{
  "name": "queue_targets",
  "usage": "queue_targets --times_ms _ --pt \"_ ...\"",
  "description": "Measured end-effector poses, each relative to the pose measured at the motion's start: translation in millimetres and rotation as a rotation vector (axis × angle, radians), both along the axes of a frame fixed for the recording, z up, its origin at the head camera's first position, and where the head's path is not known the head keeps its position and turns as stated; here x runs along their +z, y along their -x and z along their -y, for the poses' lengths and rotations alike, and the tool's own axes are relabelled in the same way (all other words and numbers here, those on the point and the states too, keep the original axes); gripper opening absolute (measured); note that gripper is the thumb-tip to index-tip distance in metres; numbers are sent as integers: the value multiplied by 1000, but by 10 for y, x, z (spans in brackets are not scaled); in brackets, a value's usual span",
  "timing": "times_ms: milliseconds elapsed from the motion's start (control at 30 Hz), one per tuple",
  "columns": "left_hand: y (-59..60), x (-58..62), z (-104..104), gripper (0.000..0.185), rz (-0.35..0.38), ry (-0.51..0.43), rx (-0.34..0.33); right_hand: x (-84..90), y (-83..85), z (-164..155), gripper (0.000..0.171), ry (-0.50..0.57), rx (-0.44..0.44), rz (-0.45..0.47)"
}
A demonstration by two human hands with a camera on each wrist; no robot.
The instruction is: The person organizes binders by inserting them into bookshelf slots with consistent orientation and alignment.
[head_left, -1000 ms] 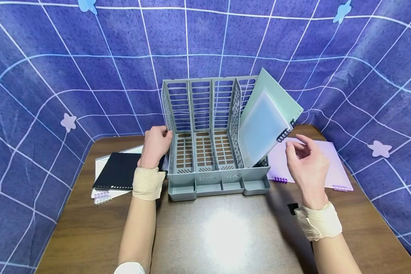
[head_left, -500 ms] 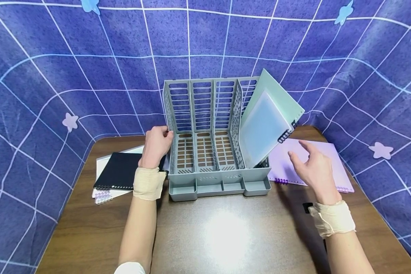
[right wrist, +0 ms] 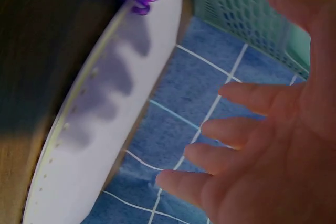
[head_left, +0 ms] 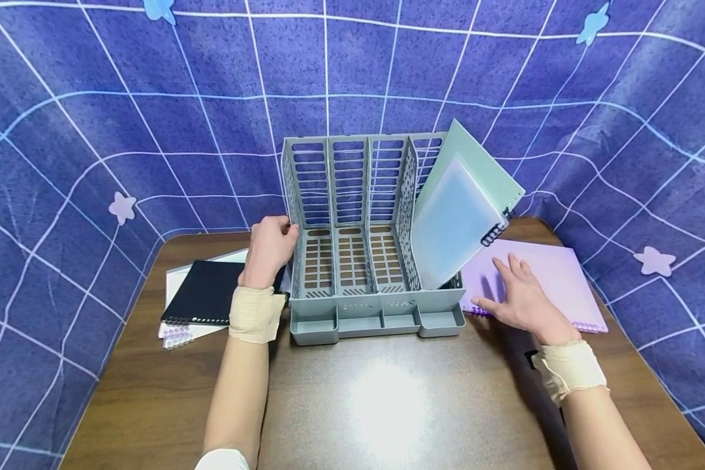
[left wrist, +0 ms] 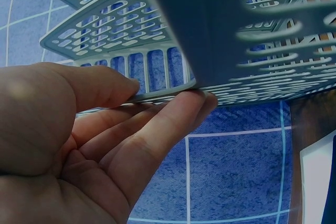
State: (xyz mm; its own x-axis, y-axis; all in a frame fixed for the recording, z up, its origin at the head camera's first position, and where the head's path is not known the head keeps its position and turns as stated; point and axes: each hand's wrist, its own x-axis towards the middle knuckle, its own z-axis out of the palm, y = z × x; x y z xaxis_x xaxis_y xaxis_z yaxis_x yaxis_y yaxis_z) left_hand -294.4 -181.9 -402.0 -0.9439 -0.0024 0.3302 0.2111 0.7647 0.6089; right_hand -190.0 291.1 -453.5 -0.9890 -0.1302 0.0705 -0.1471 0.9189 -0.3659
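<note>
1. Organizer (head_left: 314,305), grey and slotted, stands upright at the middle of the back edge of the bench (head_left: 135,398), its four upright compartments side by side and a row of four shallow trays along its front.
2. The left hand (head_left: 270,251) is grasping the left side wall of the organizer; in the left wrist view the thumb lies on one side of the wall's edge and the fingers on the other.
3. The right hand (head_left: 523,297) is released and holds nothing. Its fingers are spread above the purple notebook (head_left: 564,274), casting a shadow on the cover; in the right wrist view the fingertips are apart from it.
4. The purple notebook lies flat near the bench's back right corner, just right of the organizer, with purple rings (head_left: 476,312) on its near edge.
5. In the organizer's rightmost compartment, a green notebook (head_left: 487,166) and a frosted notebook (head_left: 455,222) lean to the right, their black-ringed edges sticking out past the right wall. The frosted one is in front.
6. Near the bench's back left corner, a black notebook (head_left: 202,290) lies on white notebooks or sheets (head_left: 175,279); clear rings (head_left: 179,339) show at their near end.
7. Tan wraps (head_left: 257,314) circle both wrists.
8. Behind the bench's back edge hangs a blue-purple cloth (head_left: 211,65) with white grid lines and stars (head_left: 122,207).
</note>
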Motion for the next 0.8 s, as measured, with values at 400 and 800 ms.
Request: queue_targets --times_ms 400,800 --pt "9 -4 9 31 23 -13 4 -221 98 -22 123 -77 46 158" --pt "9 -7 3 25 11 -17 -8 -331 198 -73 132 -121 54 217"
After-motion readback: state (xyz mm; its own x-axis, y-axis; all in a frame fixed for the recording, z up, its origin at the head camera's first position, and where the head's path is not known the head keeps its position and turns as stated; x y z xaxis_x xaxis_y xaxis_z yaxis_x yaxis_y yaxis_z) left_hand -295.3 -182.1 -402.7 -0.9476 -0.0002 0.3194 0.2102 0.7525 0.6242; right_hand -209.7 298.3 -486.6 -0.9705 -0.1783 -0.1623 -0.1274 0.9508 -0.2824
